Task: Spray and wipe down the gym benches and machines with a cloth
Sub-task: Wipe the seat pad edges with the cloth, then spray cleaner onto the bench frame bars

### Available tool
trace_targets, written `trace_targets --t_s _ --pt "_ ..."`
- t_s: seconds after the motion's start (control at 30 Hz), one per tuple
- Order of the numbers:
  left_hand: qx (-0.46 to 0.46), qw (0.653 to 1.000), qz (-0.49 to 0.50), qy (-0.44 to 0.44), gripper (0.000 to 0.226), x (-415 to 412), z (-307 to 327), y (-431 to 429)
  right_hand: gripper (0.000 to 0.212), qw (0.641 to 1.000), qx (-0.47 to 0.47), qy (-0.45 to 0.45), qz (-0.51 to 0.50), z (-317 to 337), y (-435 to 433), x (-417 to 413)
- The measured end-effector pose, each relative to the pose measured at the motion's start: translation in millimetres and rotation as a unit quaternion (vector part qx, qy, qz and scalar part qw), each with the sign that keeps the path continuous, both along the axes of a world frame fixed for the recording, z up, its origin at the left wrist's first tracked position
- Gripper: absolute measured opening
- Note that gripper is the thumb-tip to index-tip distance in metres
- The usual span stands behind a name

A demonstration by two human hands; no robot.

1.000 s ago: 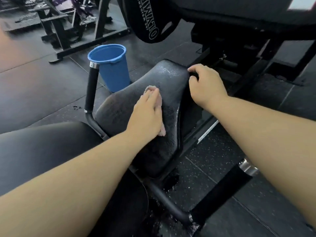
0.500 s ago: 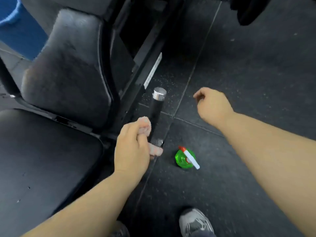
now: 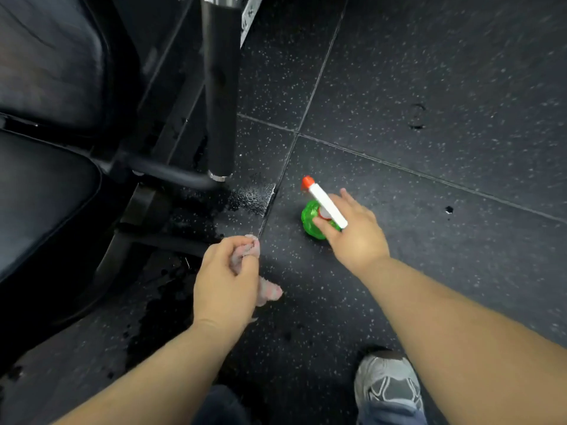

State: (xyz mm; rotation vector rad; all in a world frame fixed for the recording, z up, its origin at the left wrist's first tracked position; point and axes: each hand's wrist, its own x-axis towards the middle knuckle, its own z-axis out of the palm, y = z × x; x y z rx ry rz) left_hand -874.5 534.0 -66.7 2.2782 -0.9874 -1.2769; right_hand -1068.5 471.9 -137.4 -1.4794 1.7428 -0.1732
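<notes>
A green spray bottle (image 3: 309,216) with a white trigger head and orange nozzle stands on the dark speckled floor. My right hand (image 3: 356,231) reaches down to it, its fingers fairly straight under the white head, thumb against the green body. My left hand (image 3: 227,280) hangs above the floor at the centre, fingers curled round a crumpled pink cloth (image 3: 267,291). The black padded seat (image 3: 40,197) and back pad (image 3: 49,56) of the gym machine fill the left side.
A black handle with chrome caps (image 3: 219,96) stands beside the seat, with the machine's frame bars (image 3: 171,176) below. A wet patch (image 3: 248,197) and dark splashes mark the floor by the frame. My grey shoe (image 3: 388,388) is at the bottom.
My left hand left the back pad and dropped with the cloth. My right hand let go of the pad's edge and came down onto the spray bottle. The view tilted to the floor.
</notes>
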Motion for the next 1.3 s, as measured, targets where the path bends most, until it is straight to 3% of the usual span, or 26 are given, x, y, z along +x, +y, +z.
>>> trace_targets --t_s 0.07,0.13,0.3,0.4,0.47,0.6,0.67,0.8,0.93,1.1,1.2,1.3 --pt "0.004 1.000 0.001 0.001 0.005 3.2 -0.2 0.2 0.018 0.999 -0.034 -0.017 -0.035 -1.6 -4.3 14.0" --pt "0.003 1.000 0.002 0.022 0.005 1.8 12.1 -0.1 0.007 0.998 -0.040 -0.020 -0.053 13.9 -1.7 22.7" --pt "0.006 0.999 -0.003 0.052 0.008 2.0 101.9 -1.7 0.018 0.998 -0.056 0.014 -0.016 115.5 13.8 36.7" --pt "0.028 0.997 0.006 0.070 0.039 5.7 199.5 6.3 0.024 0.998 -0.067 0.002 0.015 218.0 23.7 43.9" --pt "0.024 0.998 0.012 0.052 0.048 10.1 271.7 13.3 0.027 0.995 -0.080 -0.005 0.054 294.8 32.4 49.2" --pt "-0.044 0.994 0.054 0.080 0.019 18.9 423.2 42.6 0.027 0.988 -0.077 -0.033 0.131 451.5 54.4 58.6" --pt "-0.068 0.990 0.057 0.107 0.024 29.2 486.4 59.6 0.023 0.982 -0.091 -0.034 0.164 509.9 65.0 67.1" --pt "-0.138 0.985 0.077 0.074 0.011 68.6 588.4 129.2 0.023 0.969 -0.122 -0.045 0.209 610.1 110.8 94.8" --pt "-0.157 0.980 0.103 0.071 0.020 100.0 652.0 208.0 0.033 0.950 -0.171 -0.052 0.256 677.6 174.4 127.4" --pt "-0.205 0.966 0.146 0.059 0.043 151.1 715.2 302.2 0.019 0.908 -0.228 -0.059 0.347 744.8 252.3 192.1" --pt "-0.235 0.959 0.158 0.007 0.055 181.5 749.8 357.2 0.020 0.885 -0.251 -0.092 0.381 778.9 301.8 234.0" --pt "-0.238 0.954 0.182 -0.029 0.052 204.6 769.4 405.0 0.020 0.878 -0.256 -0.110 0.390 807.7 331.3 262.5"
